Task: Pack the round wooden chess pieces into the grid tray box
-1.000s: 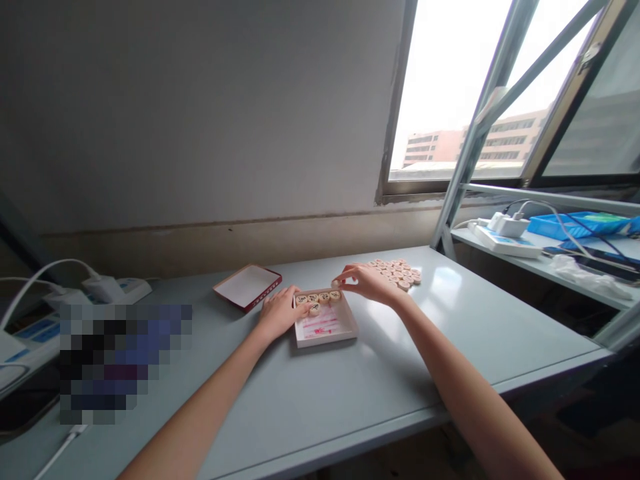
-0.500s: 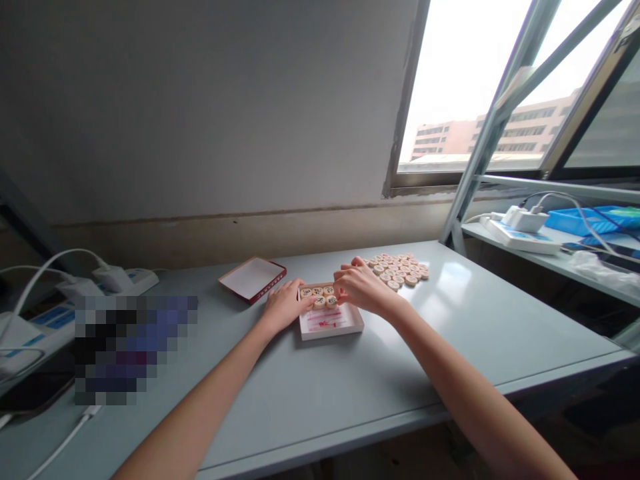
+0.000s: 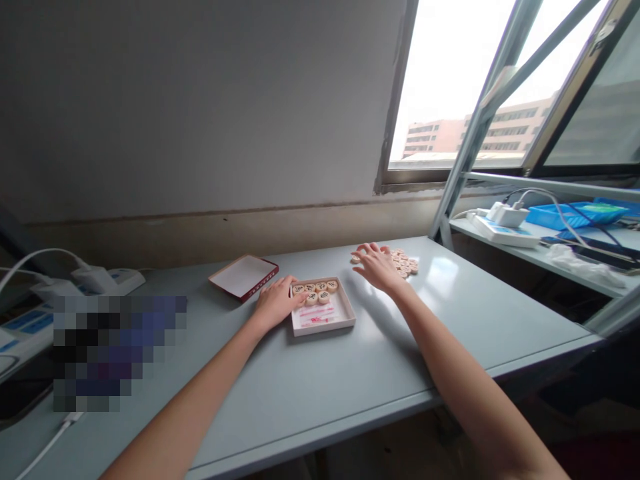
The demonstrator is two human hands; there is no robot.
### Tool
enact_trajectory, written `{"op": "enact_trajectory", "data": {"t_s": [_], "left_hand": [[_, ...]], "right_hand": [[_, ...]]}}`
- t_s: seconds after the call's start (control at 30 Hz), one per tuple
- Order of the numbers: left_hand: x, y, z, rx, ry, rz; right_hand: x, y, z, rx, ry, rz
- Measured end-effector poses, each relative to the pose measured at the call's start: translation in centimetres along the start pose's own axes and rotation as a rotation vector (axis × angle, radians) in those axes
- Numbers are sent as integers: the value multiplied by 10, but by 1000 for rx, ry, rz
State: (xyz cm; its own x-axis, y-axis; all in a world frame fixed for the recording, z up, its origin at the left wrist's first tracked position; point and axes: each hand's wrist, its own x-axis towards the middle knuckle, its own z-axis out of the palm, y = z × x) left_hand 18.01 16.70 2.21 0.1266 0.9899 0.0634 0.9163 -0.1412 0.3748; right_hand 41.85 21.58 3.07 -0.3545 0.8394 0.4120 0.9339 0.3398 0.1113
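A shallow white box lies open on the table. Along its far side sit several round Chinese chess pieces with dark characters, in two rows; red marks show on the bare floor of the box. My left hand holds the box's left wall, its thumb over the inside by the leftmost pieces. To the right and farther back, my right hand is spread with its fingers apart over a heap of loose chess pieces, hiding part of it. I see no piece in that hand.
A dark red box lid lies inside up, left of the box. Power strips with plugs and white cables run along the left. A metal shelf post rises at the table's right rear; the shelf beside it carries a blue tray.
My right hand has left the box, moving right and back to the loose pieces while its fingers spread. My left hand stays at the box. The view has shifted slightly right.
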Motion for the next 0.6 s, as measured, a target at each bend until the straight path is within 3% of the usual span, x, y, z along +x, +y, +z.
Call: {"op": "enact_trajectory", "data": {"t_s": [0.13,0.23,0.4,0.6], "left_hand": [[0,-1,0,3,11,3],[3,-5,1,-67,13,3],[12,-19,5,-367,-48,21],[17,-26,9,-382,-52,33]], "right_hand": [[-1,9,21,-57,-92,68],[0,7,24,-23,-109,66],[0,4,12,40,-80,14],[2,0,-7,261,-134,9]]}}
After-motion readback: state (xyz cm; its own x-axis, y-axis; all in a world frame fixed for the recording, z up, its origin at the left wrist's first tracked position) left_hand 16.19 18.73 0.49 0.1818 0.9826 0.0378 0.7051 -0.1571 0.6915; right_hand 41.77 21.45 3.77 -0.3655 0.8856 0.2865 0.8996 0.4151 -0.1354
